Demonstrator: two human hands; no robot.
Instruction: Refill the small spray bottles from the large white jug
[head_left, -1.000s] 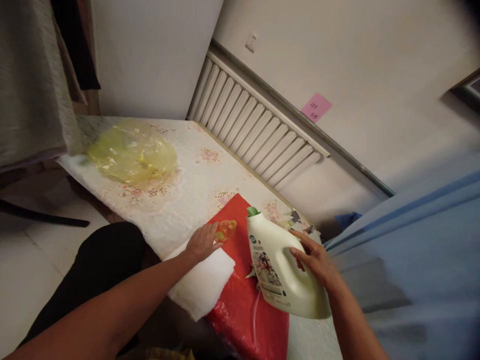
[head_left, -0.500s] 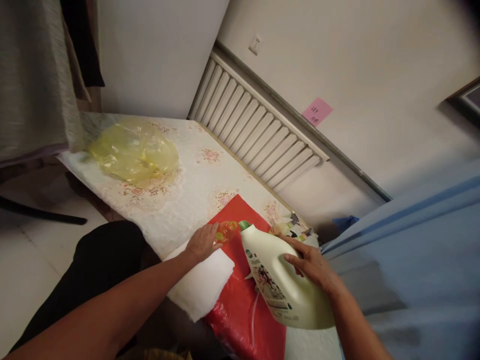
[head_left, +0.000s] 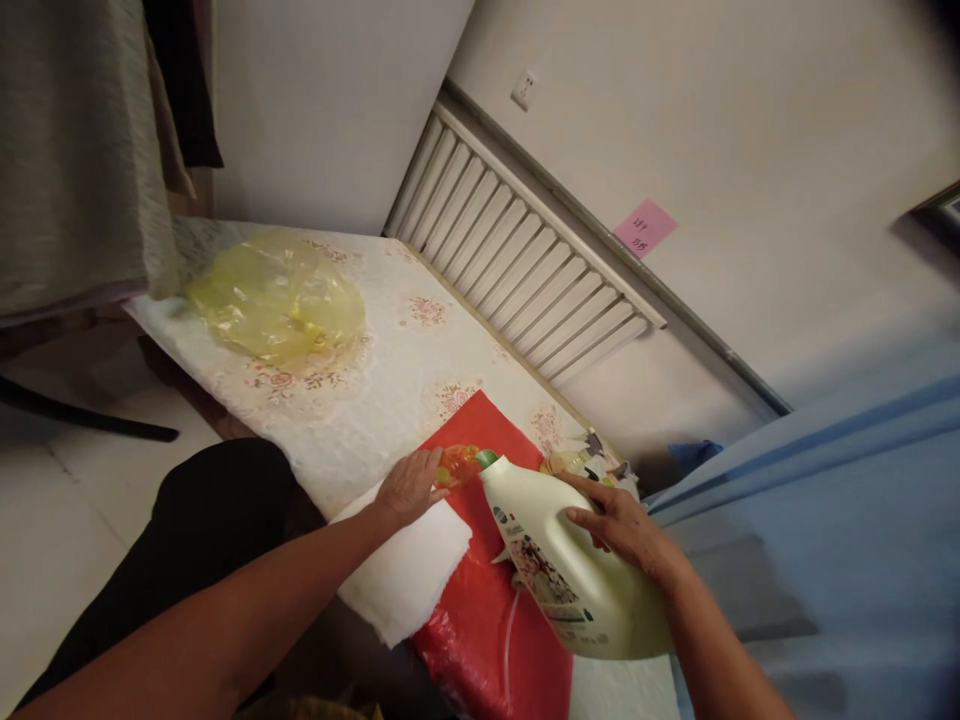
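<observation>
A large pale-green detergent jug [head_left: 600, 590] is tipped to the left, its printed label facing me. My right hand [head_left: 622, 525] is closed through its handle. The jug's green spout [head_left: 487, 459] meets the mouth end of a clear orange bottle [head_left: 459, 466]; whether liquid is flowing I cannot make out. My left hand [head_left: 411, 487] wraps round the other end of that bottle, holding it nearly level. Below my left wrist lies a white paper towel [head_left: 412, 575], partly over a red plastic bag [head_left: 510, 640]. The bottle and jug are above the red bag.
On the flowered tablecloth [head_left: 397, 375] a crumpled yellow plastic bag [head_left: 281, 300] lies at the far left. Small items [head_left: 592, 460] sit behind the jug. A white radiator [head_left: 525, 240] runs along the wall, and a blue curtain [head_left: 832, 540] hangs at right.
The jug's spout and the orange bottle's mouth have come closer together and now appear to touch. The view has shifted slightly. Both hands keep their grips.
</observation>
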